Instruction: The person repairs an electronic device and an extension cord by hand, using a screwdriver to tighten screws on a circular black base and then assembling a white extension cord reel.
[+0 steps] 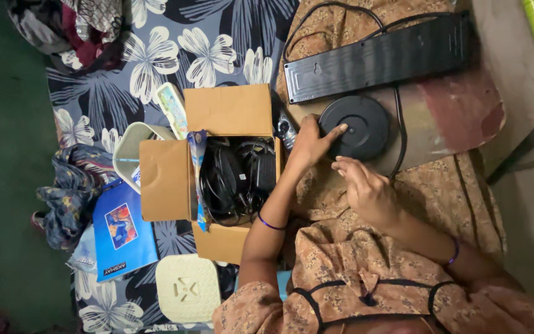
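A round black disc-shaped device [356,127] lies on a worn board [458,117] across my lap. My left hand [312,143] rests at the disc's left edge, with one finger stretched onto its top. My right hand [366,188] hovers just below the disc with fingers apart, holding nothing. A long black flat device [378,59] lies beyond the disc, and a black cable [398,124] runs past the disc's right side.
An open cardboard box [217,173] with black cables and adapters stands to the left on a flowered cloth [149,55]. A small remote [285,130] lies between box and disc. A blue booklet [122,232], a cream square lid [188,289] and bundled clothes [69,192] lie around.
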